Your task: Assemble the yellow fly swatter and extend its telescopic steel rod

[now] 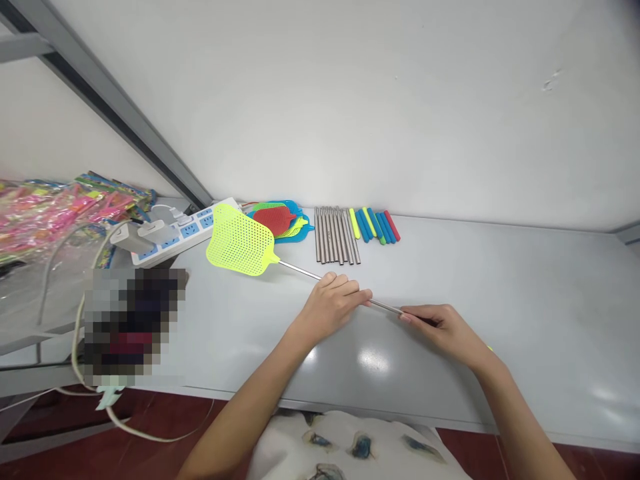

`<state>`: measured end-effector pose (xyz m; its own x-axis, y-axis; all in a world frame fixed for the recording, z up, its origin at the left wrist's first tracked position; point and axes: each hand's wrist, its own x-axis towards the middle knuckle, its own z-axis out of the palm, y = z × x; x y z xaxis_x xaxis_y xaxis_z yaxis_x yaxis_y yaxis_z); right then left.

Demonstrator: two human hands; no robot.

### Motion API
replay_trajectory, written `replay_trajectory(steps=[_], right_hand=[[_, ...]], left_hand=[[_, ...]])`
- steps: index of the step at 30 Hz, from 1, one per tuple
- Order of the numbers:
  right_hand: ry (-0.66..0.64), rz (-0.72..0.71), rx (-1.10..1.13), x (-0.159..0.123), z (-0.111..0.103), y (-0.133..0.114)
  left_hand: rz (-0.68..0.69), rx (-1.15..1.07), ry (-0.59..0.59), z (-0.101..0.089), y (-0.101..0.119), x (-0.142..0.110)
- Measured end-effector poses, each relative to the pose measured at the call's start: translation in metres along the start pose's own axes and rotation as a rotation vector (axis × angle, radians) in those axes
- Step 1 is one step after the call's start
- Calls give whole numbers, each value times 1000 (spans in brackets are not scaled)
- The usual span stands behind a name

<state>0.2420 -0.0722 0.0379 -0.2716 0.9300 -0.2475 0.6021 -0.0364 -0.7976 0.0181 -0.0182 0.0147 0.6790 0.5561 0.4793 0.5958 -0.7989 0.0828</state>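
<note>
I hold a fly swatter over the grey table [500, 320]. Its yellow mesh head [240, 241] points up and left, and its thin metal rod [300, 270] runs down to the right. My left hand [333, 303] is closed round the middle of the rod. My right hand [443, 327] pinches the rod's lower end, and a bit of yellow shows just behind that wrist. Along the wall lie a row of metal rods [336, 233], a row of coloured plastic handles [374, 225] and a small stack of swatter heads [277, 219].
A white power strip [175, 230] with plugs sits left of the swatter head. Further left, a pile of bright packaged goods [55, 207] rests on clear plastic. Cables [80, 320] hang over the left edge. A grey diagonal brace [125, 117] runs up the wall.
</note>
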Motion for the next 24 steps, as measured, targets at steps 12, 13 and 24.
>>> replay_trajectory(steps=[12,13,24], right_hand=[[-17,59,-15,4,5,6],[-20,66,-22,5,6,6],[59,94,-91,4,15,-2]], left_hand=[[-128,-132,-27,5,-1,-6],[-156,-158,-28,5,-1,-7],[-253,-219,60,8,11,-4]])
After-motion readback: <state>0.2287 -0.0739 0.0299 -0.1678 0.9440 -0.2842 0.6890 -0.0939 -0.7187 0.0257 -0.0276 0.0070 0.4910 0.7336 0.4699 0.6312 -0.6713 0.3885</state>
